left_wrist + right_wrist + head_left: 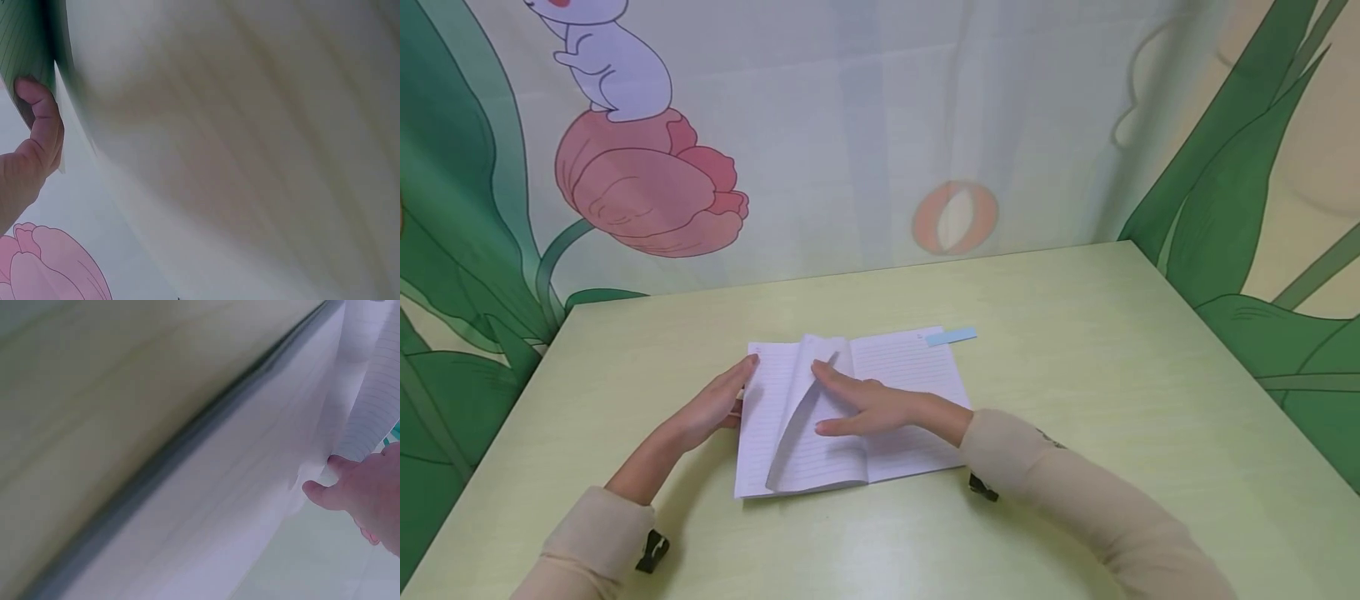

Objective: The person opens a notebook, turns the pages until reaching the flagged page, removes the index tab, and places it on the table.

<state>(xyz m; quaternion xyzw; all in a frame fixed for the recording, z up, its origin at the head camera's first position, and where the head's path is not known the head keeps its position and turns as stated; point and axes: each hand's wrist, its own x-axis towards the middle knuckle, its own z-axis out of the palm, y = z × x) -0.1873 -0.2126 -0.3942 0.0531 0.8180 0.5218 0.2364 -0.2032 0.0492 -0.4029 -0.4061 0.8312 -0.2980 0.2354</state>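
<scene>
A notebook [917, 367] with white lined pages lies spread on the table, and one loose leaf [797, 408] stands partly raised left of the fold. At the left edge, my left hand [711, 404] grips the notebook's side; the left wrist view shows a bent finger [40, 109] against the lined page. My right hand [880, 408] reaches over the fold, fingers extended against the raised leaf and thumb spread apart below. In the right wrist view the fingertips meet the curved leaf [375, 394]. A light blue paper strip [951, 337] sticks out from the right page's top corner.
The pale green-yellow table [1060, 317] has its back edge against a printed cloth [820, 167] showing a pink flower and a white animal. Green leaf prints hang along both sides. Small black pieces [653, 552] sit under the sleeves.
</scene>
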